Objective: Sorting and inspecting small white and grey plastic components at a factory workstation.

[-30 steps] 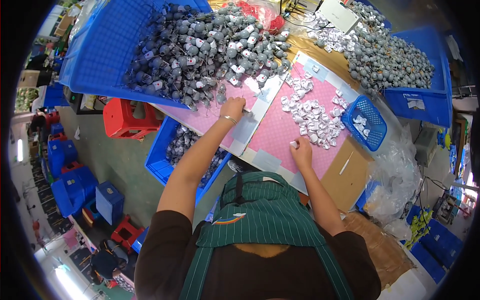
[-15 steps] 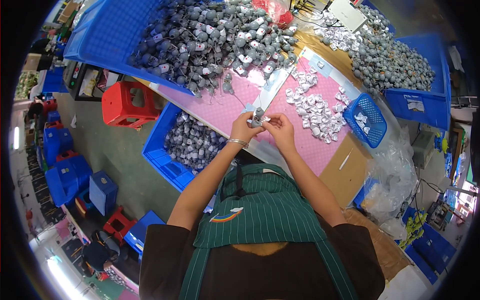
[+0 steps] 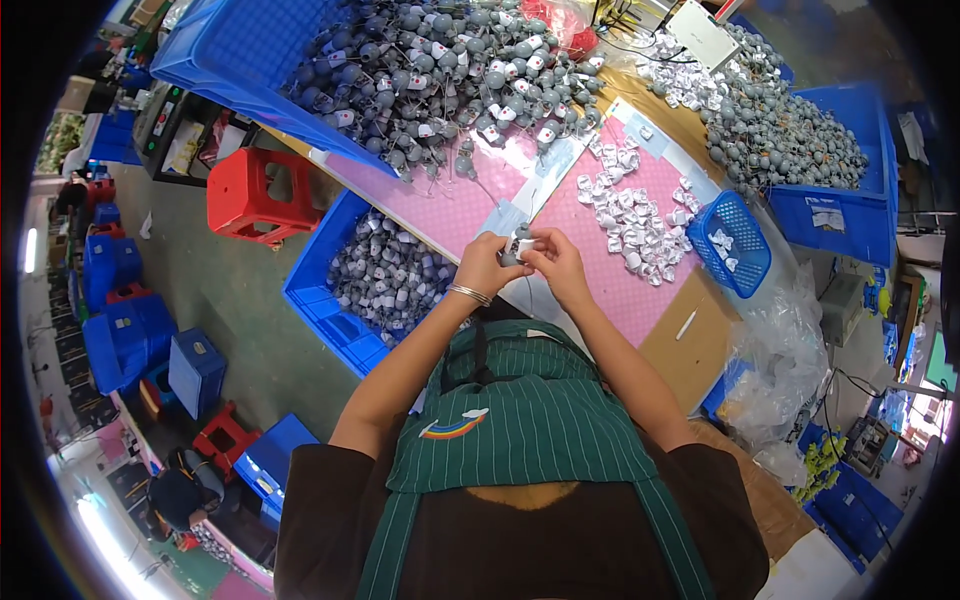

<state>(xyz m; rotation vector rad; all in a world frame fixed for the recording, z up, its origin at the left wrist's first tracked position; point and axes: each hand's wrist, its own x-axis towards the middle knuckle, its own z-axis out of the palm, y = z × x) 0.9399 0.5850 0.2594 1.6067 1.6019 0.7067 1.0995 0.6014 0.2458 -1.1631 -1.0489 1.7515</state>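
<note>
Over the pink mat's near edge, both my hands close around a small grey rounded piece with a white part on it [image 3: 517, 247]. My left hand [image 3: 483, 264], with bracelets at the wrist, grips its left side between thumb and fingers. On the other side, the fingertips of my right hand [image 3: 559, 265] pinch the white part. A thin cord seems to hang below the piece. Fingers hide much of its shape. Just right of my hands lies a pile of small white pieces [image 3: 640, 232] on the pink mat [image 3: 590, 290].
Grey pieces with cords [image 3: 440, 75] heap up at the far side beside a large blue crate [image 3: 235, 65]. Another blue crate [image 3: 345, 325] of grey-and-white pieces stands left. At right are a blue basket [image 3: 728, 245], a white pen [image 3: 686, 325] on brown board, and a crate [image 3: 845, 215].
The piece has been turned in my hands, its grey top now lower and its white part facing up. My right hand has closed in on it. The view has shifted slightly.
</note>
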